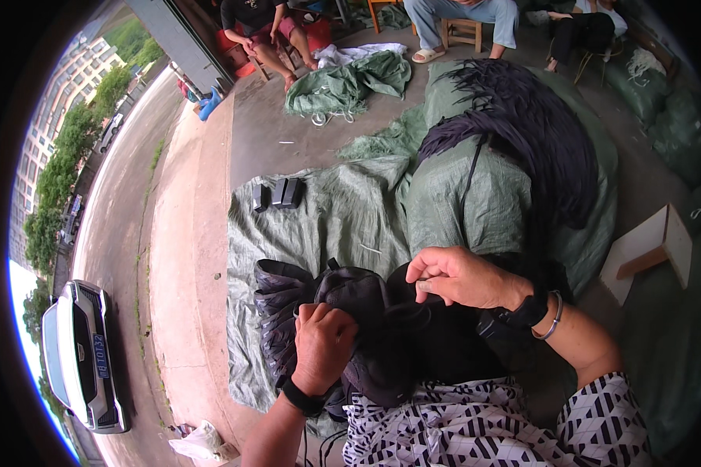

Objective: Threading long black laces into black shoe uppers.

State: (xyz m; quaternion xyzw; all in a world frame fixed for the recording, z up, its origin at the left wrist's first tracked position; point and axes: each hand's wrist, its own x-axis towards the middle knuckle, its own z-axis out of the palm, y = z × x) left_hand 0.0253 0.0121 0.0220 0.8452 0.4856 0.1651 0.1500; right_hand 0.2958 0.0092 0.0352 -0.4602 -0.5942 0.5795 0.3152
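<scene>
In my lap lie dark, soft, padded-looking fabric pieces (358,296), whose exact kind I cannot make out. My left hand (323,346) is closed at the edge of one, its fingers curled down onto the black cloth. Slightly higher and to the right, my right hand (463,276) hovers over the black fabric with fingers bent and thumb drawn in; whatever they may pinch is too small to see. Beside the left hand, a row of similar dark folded pieces (280,300) lies stacked. Wristbands circle both wrists, with a metal bangle on the right.
A green woven sheet (327,218) covers the floor, with small black boxes (287,193) on it. Ahead sits a bulky green sack (475,194) topped by dark strips (522,124). A white-and-brown board piece (654,253) stands right. Several people sit beyond; a car (82,354) stands outside left.
</scene>
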